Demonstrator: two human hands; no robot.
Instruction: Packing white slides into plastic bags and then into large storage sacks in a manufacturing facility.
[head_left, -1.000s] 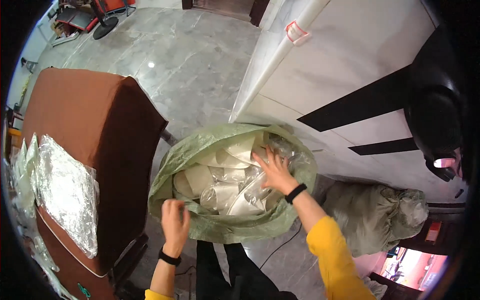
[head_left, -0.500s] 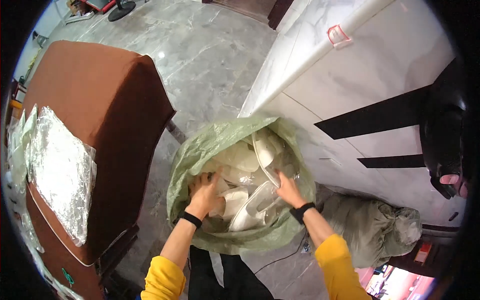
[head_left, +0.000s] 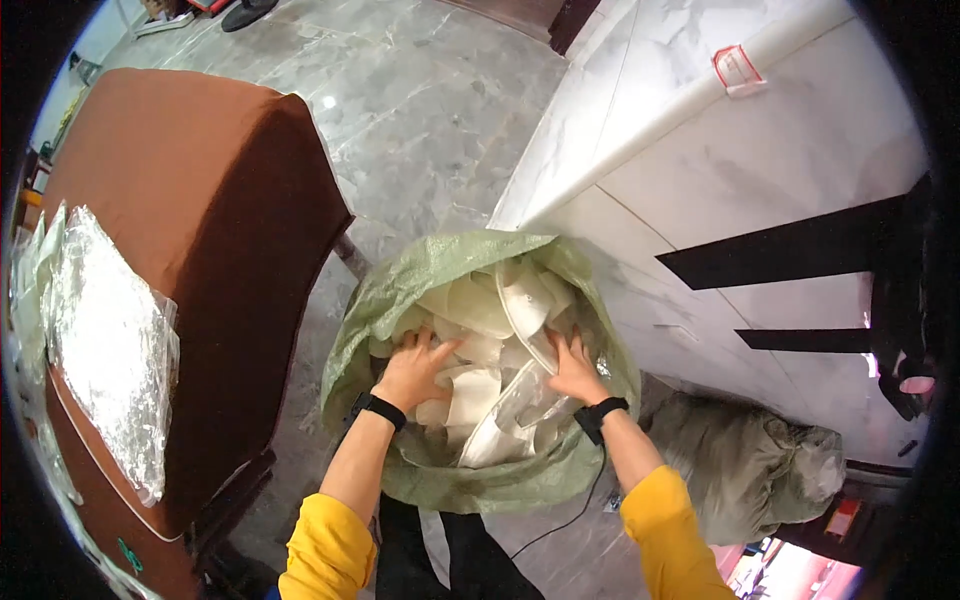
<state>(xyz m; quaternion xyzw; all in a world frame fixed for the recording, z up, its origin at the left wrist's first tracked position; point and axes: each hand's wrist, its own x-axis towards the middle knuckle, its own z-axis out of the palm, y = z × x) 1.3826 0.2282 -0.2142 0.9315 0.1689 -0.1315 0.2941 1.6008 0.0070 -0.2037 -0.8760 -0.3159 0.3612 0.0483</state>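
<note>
A pale green woven sack (head_left: 355,350) stands with its mouth wide, full of cream-white flat pieces (head_left: 470,305), some with clear film on them. My left hand (head_left: 412,375) is inside, fingers spread over the pieces on the left side. On the right, my right hand (head_left: 574,372) rests with its fingers apart, against a curved white piece with a corded edge (head_left: 525,298). A second piece with such an edge (head_left: 490,430) lies between the hands, lower down. Some fingertips sink among the pieces and are partly hidden.
At left stands a brown-covered piece of furniture (head_left: 170,160) bearing shiny clear plastic packets (head_left: 110,350). A white marble wall (head_left: 650,230) rises on the right, near black slats (head_left: 780,240). A stuffed grey-green sack (head_left: 735,465) lies right, and a thin cable (head_left: 570,522) crosses the floor.
The fingers of my right hand have spread away from the corded edge they were closed near. My left hand stays about where it was, pressed on the pieces. The view has shifted slightly.
</note>
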